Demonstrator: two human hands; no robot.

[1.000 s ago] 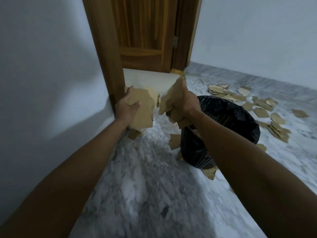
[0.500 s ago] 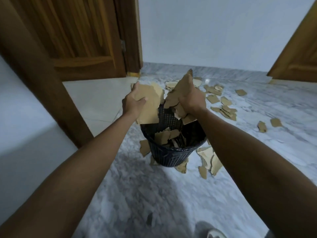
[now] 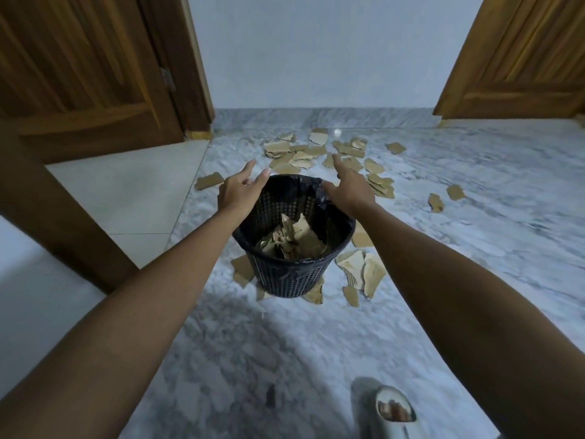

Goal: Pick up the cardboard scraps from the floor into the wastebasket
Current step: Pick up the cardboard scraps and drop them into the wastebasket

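Inside round mesh wastebasket [image 3: 286,280] — jagged cardboard scraps [image 3: 292,239]

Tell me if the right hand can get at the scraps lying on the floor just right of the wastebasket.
Probably yes. The right hand is open and empty above the wastebasket rim, and the scraps lie uncovered on the bare floor under that forearm, with nothing between.

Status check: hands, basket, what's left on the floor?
Left hand and right hand open, empty, over wastebasket. Scraps inside. Many floor scraps remain.

No readable text, no labels, no brands, no numbers (cardboard scraps [image 3: 303,239] and wastebasket [image 3: 286,274] unmarked)
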